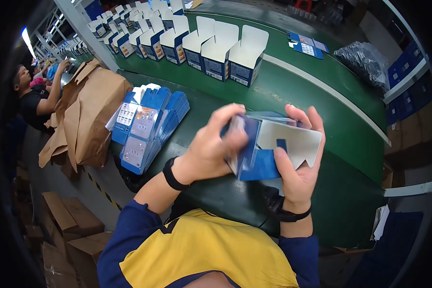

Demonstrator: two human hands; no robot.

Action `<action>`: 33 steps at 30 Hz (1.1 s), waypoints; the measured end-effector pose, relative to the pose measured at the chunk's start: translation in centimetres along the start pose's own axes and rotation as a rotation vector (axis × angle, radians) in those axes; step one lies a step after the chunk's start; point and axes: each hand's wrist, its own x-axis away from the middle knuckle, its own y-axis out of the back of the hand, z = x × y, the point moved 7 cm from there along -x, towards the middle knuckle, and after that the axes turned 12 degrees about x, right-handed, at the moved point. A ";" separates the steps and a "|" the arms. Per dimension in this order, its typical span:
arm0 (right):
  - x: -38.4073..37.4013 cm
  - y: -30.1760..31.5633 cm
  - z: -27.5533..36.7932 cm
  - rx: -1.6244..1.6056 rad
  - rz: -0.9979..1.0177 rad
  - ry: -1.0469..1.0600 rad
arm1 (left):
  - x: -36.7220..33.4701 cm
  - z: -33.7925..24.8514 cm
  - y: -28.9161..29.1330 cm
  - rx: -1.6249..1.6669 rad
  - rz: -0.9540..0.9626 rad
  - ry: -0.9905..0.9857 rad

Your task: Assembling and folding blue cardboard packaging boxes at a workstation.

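Between my two hands, above the green work surface, is a blue carton with a white inside, its open end facing right. My left hand is at the carton's left end, its fingers bent and smeared by motion. With the thumb on the front panel and the fingers behind, my right hand grips the open end. A stack of flat blue cartons lies fanned to the left of my left hand.
Rows of erected blue cartons with raised white flaps stand along the green conveyor belt. Flat blue pieces and a clear plastic bag lie far right. A large brown paper bag stands left; a person is beyond it.
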 end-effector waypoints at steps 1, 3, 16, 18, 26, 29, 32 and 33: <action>0.0 0.2 -0.2 0.013 -0.100 -0.059 | 0.2 -0.1 -0.8 -0.007 0.039 -0.039; 0.1 0.4 -0.4 0.032 -0.204 -0.114 | 0.5 -0.4 -2.2 -0.018 0.116 -0.123; 0.3 0.0 -1.7 0.110 -0.051 0.000 | -1.6 -2.8 -0.9 -0.034 0.176 -0.057; 0.0 -0.1 0.3 0.318 0.044 0.352 | -1.8 -2.7 -0.8 0.068 0.140 -0.003; -1.5 -0.5 0.2 0.223 -0.023 0.018 | -2.3 -1.8 0.1 0.173 0.056 -0.120; -1.3 -0.2 -1.7 0.144 -0.013 -0.123 | -2.0 -2.0 -0.2 0.057 0.156 -0.146; -1.3 -0.4 -2.2 0.317 0.113 -0.043 | -2.1 -1.7 -0.4 0.057 0.199 -0.112; -1.3 -0.4 -2.1 0.358 0.109 -0.027 | -2.0 -1.6 -0.6 0.054 0.206 -0.099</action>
